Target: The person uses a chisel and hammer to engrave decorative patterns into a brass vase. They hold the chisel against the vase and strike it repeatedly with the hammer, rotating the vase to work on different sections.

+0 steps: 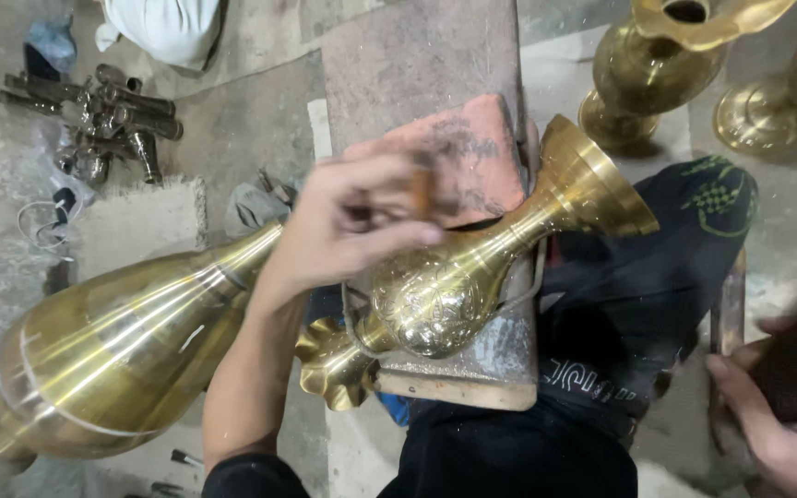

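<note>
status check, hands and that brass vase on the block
Left hand over the engraved brass vase, pinching a small tool, blurred. Right hand low right on a dark object. Vase lies on the block. Nothing in the way.

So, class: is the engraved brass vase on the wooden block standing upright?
No. The engraved brass vase lies on its side across the wooden block, its flared foot pointing to the upper right, under the left hand.

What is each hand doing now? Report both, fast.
Left hand: closed on a small brown tool over the brass vase.
Right hand: fingers around a long tool.
</note>
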The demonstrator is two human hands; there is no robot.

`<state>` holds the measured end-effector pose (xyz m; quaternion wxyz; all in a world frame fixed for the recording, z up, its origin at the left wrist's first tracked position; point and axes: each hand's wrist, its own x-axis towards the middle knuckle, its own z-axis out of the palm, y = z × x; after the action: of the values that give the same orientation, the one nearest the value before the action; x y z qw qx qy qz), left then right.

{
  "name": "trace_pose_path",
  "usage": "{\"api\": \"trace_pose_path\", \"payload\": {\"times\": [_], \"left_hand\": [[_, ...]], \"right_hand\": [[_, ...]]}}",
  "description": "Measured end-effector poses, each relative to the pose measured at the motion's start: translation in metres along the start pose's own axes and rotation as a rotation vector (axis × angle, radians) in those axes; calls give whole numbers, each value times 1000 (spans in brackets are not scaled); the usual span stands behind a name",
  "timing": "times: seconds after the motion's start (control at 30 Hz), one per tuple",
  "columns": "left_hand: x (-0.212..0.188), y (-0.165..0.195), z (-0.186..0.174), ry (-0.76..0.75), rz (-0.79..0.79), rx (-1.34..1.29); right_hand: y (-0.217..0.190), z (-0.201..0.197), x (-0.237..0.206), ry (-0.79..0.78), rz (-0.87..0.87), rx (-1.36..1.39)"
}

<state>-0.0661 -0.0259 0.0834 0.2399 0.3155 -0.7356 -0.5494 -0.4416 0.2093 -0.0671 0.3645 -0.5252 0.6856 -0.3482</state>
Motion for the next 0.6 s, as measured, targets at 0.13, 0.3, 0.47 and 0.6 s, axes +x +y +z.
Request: {"api": "trace_pose_path", "payload": {"times": [0.13,0.3,0.47,0.6], "left_hand": [[-33,-7,-15,155,-69,-62],[-69,-31,-20,282,-112,-39],[-114,-59,-21,451,-73,-141],[-145,-85,-8,662,-181,-366]], "right_hand": [[-37,17,8,170,-158,193],[-66,53,21,344,-121,691],[-16,51,40,323,215,167],[36,61,35,-5,614,-478]]}}
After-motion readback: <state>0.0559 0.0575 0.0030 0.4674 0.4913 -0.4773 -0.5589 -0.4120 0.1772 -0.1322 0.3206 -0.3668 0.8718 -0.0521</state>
